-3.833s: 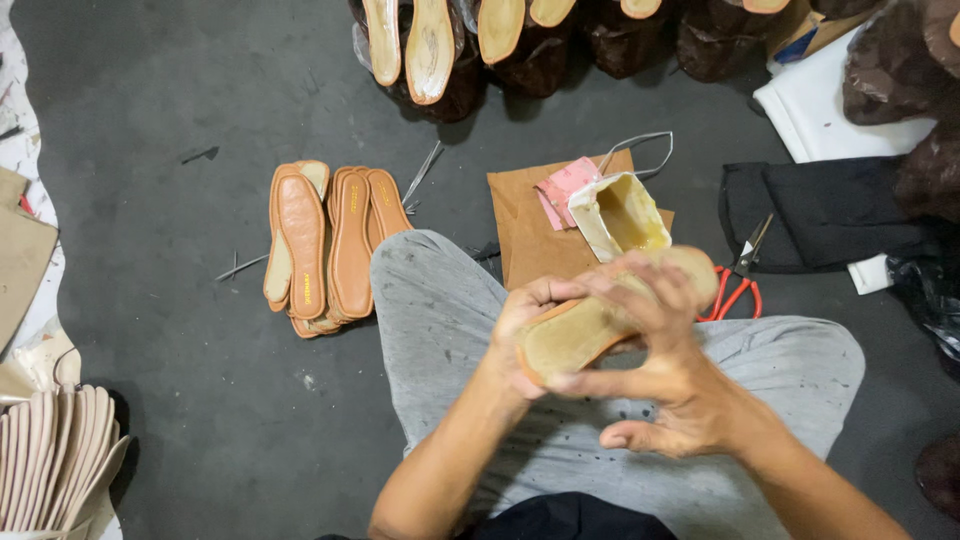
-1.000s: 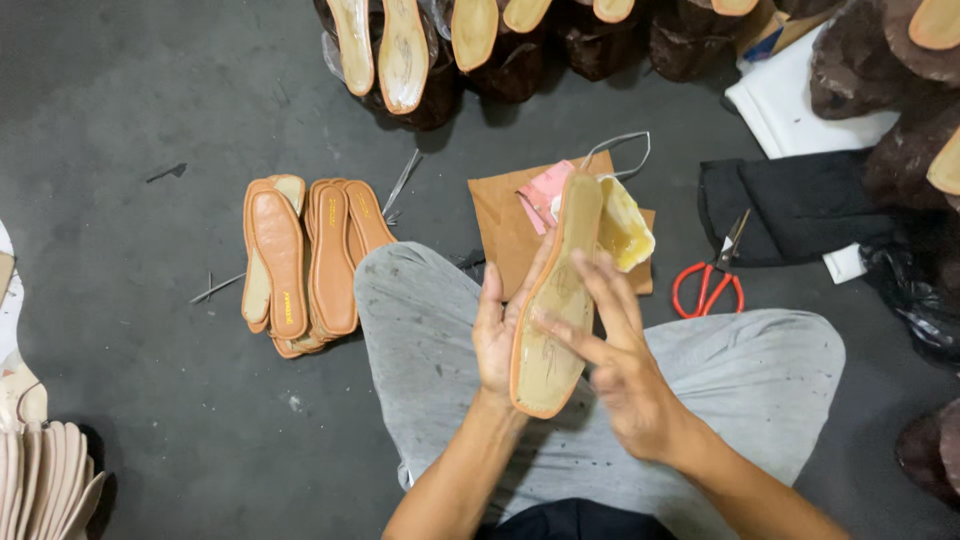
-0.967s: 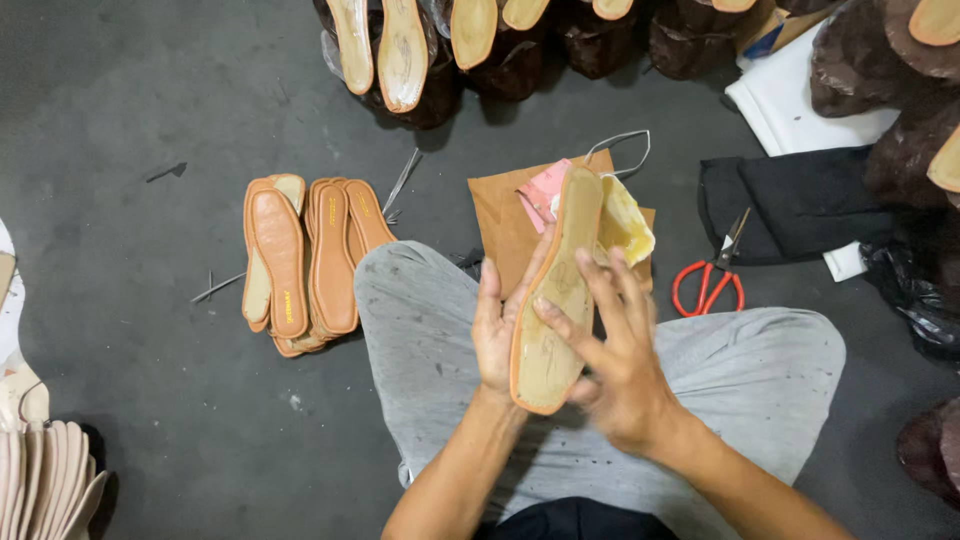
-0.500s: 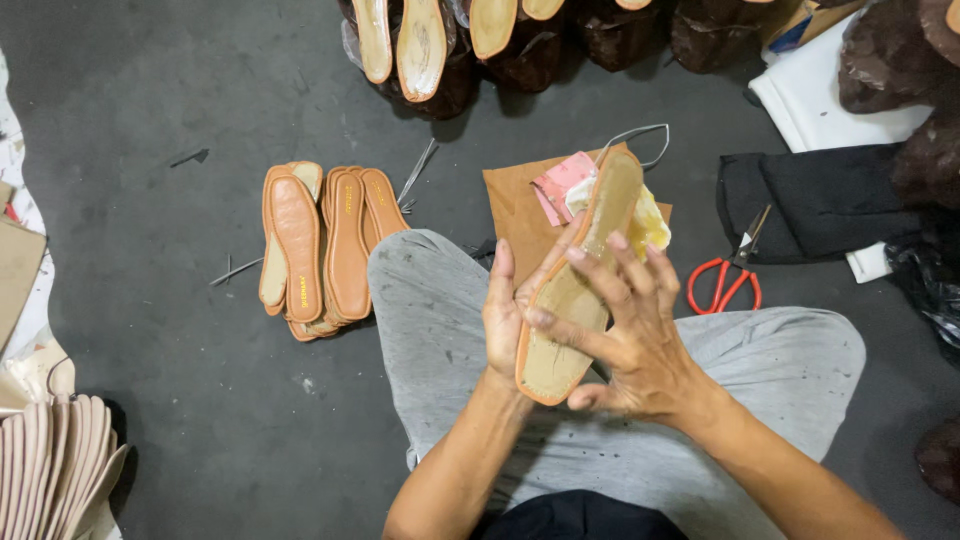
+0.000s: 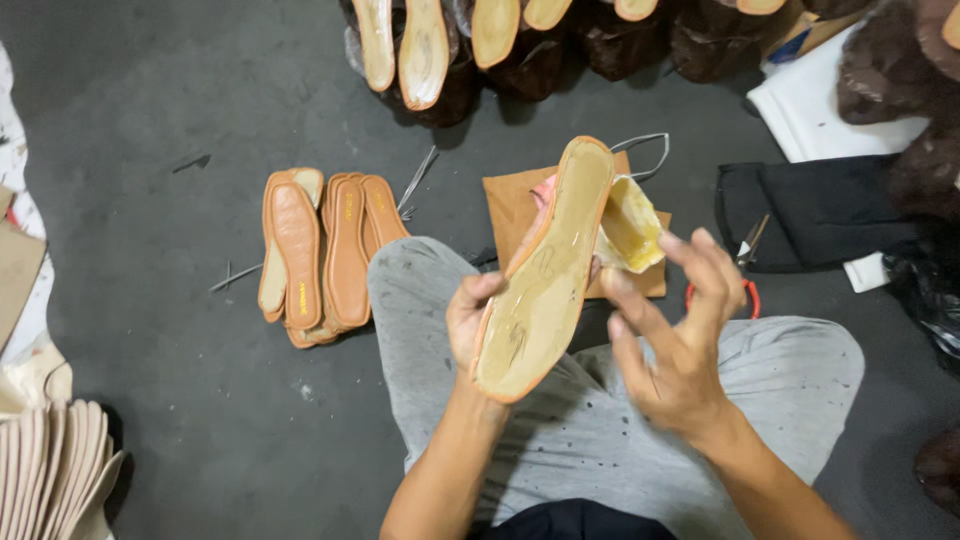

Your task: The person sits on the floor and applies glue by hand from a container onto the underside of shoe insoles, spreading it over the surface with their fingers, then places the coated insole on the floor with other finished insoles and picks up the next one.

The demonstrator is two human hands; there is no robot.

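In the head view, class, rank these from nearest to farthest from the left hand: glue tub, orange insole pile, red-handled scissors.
From the left hand:
1. Glue tub, just up-right.
2. Orange insole pile, on the floor to the left.
3. Red-handled scissors, far right.

Dark grey floor (image 5: 160, 90) — stack of tan insoles (image 5: 325, 255), brown card (image 5: 520, 215) w/ glue tub (image 5: 632, 228), black cloth (image 5: 815, 210), red scissors (image 5: 748, 290).

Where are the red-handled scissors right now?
In the head view, the scissors lie on the floor at the right, partly hidden behind the right hand, between the yellow glue tub and the black cloth.
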